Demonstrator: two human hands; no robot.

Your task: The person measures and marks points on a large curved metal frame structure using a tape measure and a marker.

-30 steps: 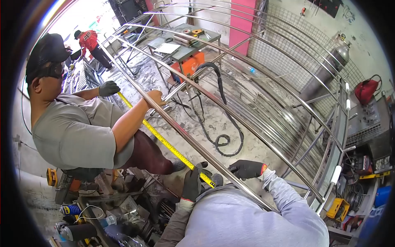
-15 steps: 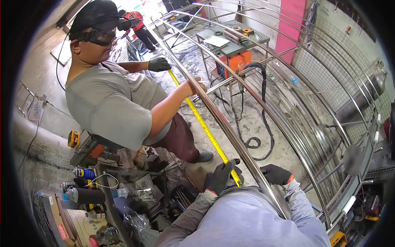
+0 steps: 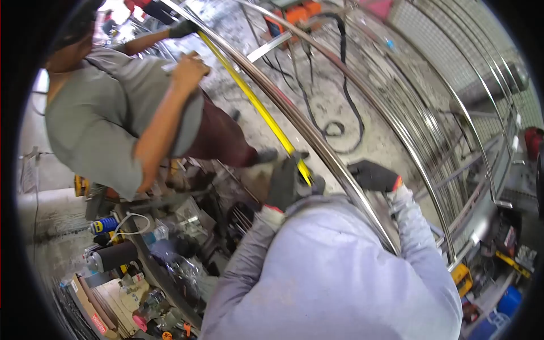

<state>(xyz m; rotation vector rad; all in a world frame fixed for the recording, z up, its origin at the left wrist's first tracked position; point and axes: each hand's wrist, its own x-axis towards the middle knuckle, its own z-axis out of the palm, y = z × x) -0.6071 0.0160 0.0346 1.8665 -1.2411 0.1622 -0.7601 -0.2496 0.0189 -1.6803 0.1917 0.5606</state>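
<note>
My left hand, in a dark glove, is closed round the near end of a yellow tape measure. The tape runs from there toward a co-worker, beside a long steel tube. My right hand, also gloved, has its fingers curled against that tube from the right side; the fingertips are partly hidden. At the far end of the tape is the co-worker's gloved hand. The co-worker's bare hand is raised, apart from both tape and tube.
A curved frame of shiny tubes fills the right side. A black cable coils on the floor below an orange machine. Lower left, a cluttered bench carries a dark cylinder and a blue can.
My view has tipped downward. The co-worker's bare hand has left the tube and moved back toward their body. Both my hands keep their places at the tape and the tube.
</note>
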